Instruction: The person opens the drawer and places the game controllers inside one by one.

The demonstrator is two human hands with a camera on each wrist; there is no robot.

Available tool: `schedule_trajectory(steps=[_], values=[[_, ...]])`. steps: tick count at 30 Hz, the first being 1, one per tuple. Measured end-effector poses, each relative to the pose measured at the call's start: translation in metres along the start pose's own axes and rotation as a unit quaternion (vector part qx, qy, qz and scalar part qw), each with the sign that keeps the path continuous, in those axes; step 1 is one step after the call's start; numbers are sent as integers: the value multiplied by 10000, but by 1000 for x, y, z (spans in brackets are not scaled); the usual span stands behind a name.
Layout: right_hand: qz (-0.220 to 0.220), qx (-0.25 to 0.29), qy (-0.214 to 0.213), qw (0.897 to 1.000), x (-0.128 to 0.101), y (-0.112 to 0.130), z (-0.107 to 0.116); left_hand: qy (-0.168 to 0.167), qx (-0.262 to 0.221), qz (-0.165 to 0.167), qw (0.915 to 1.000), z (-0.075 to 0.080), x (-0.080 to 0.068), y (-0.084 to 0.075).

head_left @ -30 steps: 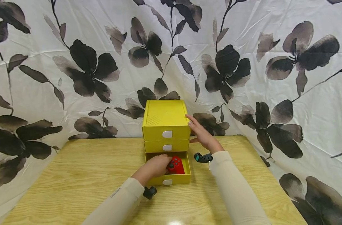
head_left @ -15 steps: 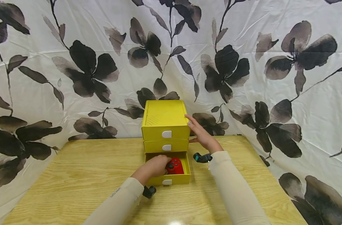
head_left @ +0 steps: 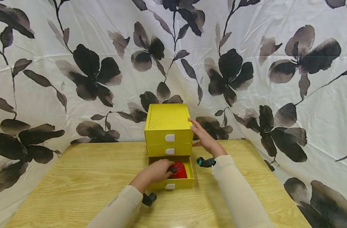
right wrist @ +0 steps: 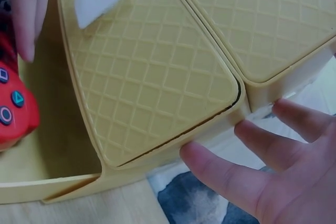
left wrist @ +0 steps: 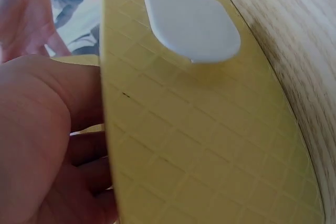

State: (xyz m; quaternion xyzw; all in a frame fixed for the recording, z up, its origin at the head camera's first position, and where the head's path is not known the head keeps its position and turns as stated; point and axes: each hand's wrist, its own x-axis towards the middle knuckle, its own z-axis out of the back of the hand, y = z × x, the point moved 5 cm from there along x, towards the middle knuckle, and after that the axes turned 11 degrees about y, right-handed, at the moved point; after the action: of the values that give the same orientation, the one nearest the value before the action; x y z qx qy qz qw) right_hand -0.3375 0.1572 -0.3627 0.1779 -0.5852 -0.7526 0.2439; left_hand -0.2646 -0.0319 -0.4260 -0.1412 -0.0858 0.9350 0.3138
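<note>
A red game controller lies in the pulled-out bottom drawer of a yellow drawer unit. My left hand reaches over the drawer's front into it, fingertips right at the controller's left side. In the right wrist view the left fingers look straight beside the controller. The drawer front hides their tips in the left wrist view. My right hand rests against the unit's right side, its fingers spread and straight along the wall.
Two closed drawers with white tabs sit above the bottom one. The unit stands on a wooden table, close to a floral cloth at the back. Each wrist wears a black camera.
My left hand has drawn slightly back and its thumb now shows apart from the fingers. The controller stays in the drawer. The right hand holds its place; the head view tilts up a little.
</note>
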Motion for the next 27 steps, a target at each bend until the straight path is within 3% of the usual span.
schedule_trajectory(steps=[13, 22, 27], values=[[23, -29, -5, 10000, 4, 3, -2, -485, -296, -224, 9981, 5, -22, -13], [-112, -180, -110, 9997, 8, 13, -4, -833, -315, -651, 9939, 7, -38, -20], [-145, -91, -70, 9998, 9, 11, -5, -928, -389, -706, 9924, 7, -46, -20]])
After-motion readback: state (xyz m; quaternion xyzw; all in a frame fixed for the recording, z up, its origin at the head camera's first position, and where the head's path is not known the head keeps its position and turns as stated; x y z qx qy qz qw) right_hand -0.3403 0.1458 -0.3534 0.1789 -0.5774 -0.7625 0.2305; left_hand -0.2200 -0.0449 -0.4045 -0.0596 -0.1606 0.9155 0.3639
